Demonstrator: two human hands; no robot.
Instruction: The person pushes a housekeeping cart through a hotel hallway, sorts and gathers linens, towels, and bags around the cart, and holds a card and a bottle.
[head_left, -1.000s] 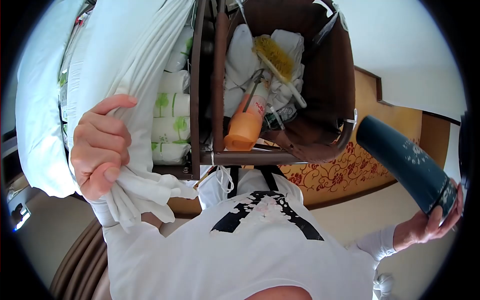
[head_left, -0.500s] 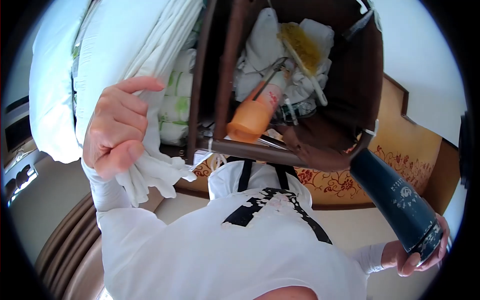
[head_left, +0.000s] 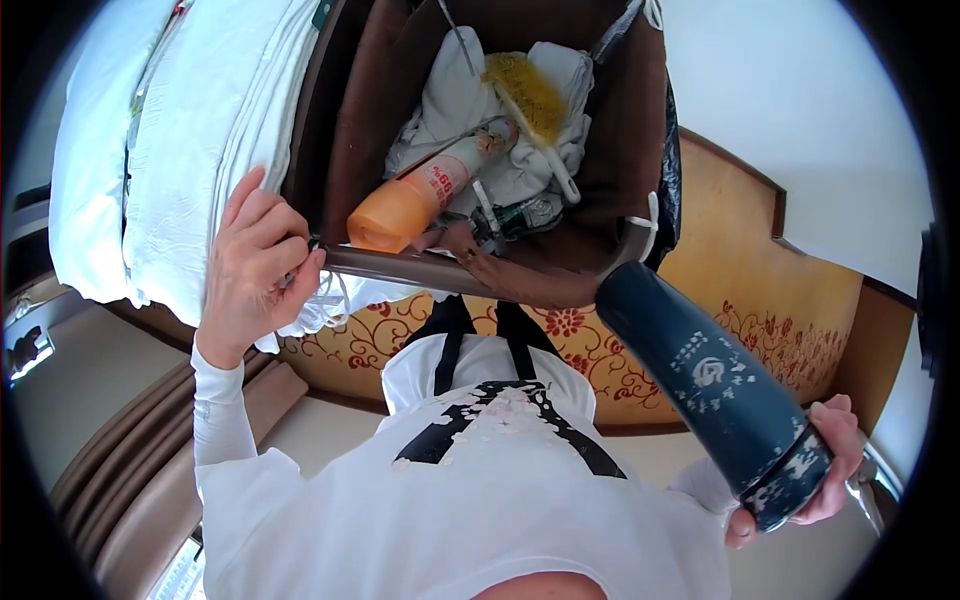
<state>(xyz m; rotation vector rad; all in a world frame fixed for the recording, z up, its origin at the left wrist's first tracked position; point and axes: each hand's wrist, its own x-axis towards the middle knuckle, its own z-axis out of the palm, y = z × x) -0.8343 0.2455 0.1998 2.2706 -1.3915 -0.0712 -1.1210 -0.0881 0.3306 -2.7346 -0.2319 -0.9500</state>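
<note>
My right hand [head_left: 830,460] is wrapped round the lower end of a dark blue flask [head_left: 700,370] with chipped paint. The flask slants up to the left, its far end by the front corner of the cart bag [head_left: 360,150]. At the left end of the cart's front rail [head_left: 410,272] is my left hand [head_left: 255,265], fingers curled and thumb close to them; whatever they grip is hidden. White cloth [head_left: 375,292] hangs below the rail beside this hand. Inside the bag lie an orange-bottomed bottle [head_left: 390,215], a yellow-bristled brush [head_left: 530,95] and white cloths [head_left: 450,90].
Folded white linen [head_left: 190,150] is stacked left of the bag. A black plastic bag [head_left: 670,170] hangs on the cart's right side. Patterned carpet [head_left: 720,260] lies below, with a white wall [head_left: 810,120] at right and brown curved furniture [head_left: 150,450] at lower left.
The cart has shifted left in view. My left hand has come down to the rail corner from above the hanging white cloth. My right hand and the flask have moved left.
</note>
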